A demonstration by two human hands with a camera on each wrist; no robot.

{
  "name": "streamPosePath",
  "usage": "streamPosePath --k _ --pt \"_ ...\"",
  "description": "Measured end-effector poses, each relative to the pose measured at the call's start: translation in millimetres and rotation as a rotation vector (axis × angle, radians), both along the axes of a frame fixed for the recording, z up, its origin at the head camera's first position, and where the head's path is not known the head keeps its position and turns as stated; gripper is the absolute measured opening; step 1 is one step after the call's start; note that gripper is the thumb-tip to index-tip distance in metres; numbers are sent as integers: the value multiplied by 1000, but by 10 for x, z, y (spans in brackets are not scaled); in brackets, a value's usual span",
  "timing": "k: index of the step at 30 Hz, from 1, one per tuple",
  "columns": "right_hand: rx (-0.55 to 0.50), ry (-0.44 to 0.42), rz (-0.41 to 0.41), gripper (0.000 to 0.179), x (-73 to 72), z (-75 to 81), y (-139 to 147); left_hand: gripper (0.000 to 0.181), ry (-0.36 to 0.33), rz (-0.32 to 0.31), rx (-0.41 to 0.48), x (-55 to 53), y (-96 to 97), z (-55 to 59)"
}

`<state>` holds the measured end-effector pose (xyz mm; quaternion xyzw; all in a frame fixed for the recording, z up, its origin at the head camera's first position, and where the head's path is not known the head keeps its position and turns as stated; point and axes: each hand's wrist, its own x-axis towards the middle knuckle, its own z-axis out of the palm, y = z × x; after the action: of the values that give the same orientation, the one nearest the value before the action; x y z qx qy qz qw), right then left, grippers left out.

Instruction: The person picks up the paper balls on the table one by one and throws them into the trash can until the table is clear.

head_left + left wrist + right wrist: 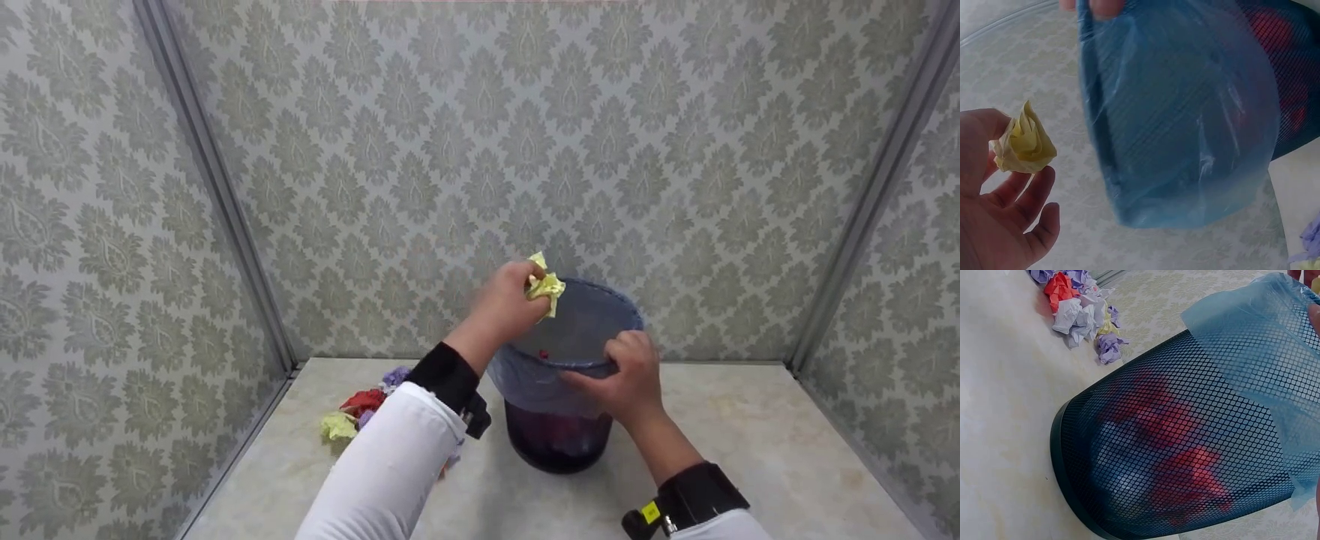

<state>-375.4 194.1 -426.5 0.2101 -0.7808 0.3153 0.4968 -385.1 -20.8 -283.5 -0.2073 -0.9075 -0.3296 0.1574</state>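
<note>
A crumpled yellow paper ball (547, 291) is pinched between the thumb and fingers of my left hand (511, 298), at the left side of a bin's opening. In the left wrist view the paper ball (1026, 140) shows beside the bin liner (1185, 124). The dark mesh bin (559, 442) stands on the table, its blue plastic liner folded over the rim. My right hand (634, 371) grips the near right rim, thumb outside on the liner. Through the mesh in the right wrist view, red crumpled paper (1185, 478) and pale paper (1123, 461) show inside the bin.
Left of the bin, partly hidden by my left sleeve in the head view, lies a pile of crumpled paper balls: red (363, 401), yellow (338, 426), purple (1111, 347) and white (1079, 320). Patterned wall panels (465, 150) enclose the table (735, 442) behind and on both sides.
</note>
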Motion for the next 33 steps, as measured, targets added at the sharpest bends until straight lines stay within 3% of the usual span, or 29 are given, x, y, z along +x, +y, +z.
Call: streamPosePath --k 5,10,15,25,28,33 --pt "-2 0 -8 73 5 -2 -5 31 -1 17 -29 -60 74 -249" --pt "-4 5 -3 73 0 -9 -9 33 -33 29 -57 -35 88 -378" --pt "0 22 -5 73 -5 -8 -5 39 -54 45 -108 -3 112 -405" --pt "-2 35 0 74 -13 -26 11 63 -119 1 -104 25 84 -390" --pt "0 46 2 74 -16 -22 13 60 -98 3 -95 40 52 -394" --pt "3 69 9 76 -18 -5 4 52 30 14 -64 98 -74 -433"
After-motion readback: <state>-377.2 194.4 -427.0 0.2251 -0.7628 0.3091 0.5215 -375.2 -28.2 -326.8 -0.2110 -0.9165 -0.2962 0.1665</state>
